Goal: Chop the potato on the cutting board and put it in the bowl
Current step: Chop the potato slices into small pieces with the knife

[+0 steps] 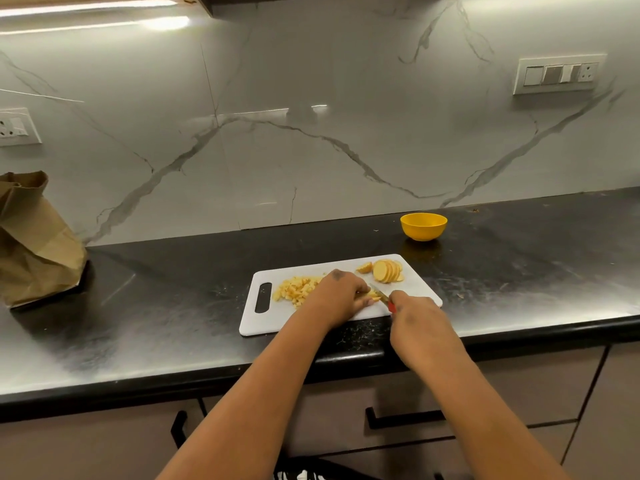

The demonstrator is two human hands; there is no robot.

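A white cutting board [266, 320] lies on the black counter. A pile of diced potato [296, 289] sits on its left half. Several round potato slices [386, 271] lean together at its far right corner. My left hand [341, 294] is curled over potato strips [373, 295] at the board's middle, holding them down. My right hand [414, 311] grips a red-handled knife [383, 296], its blade lying against those strips. A yellow bowl [423, 226] stands behind the board to the right; I cannot see inside it.
A crumpled brown paper bag [34, 240] stands at the counter's far left. The marble wall rises right behind the counter. Drawer handles [401, 415] run below the counter's front edge.
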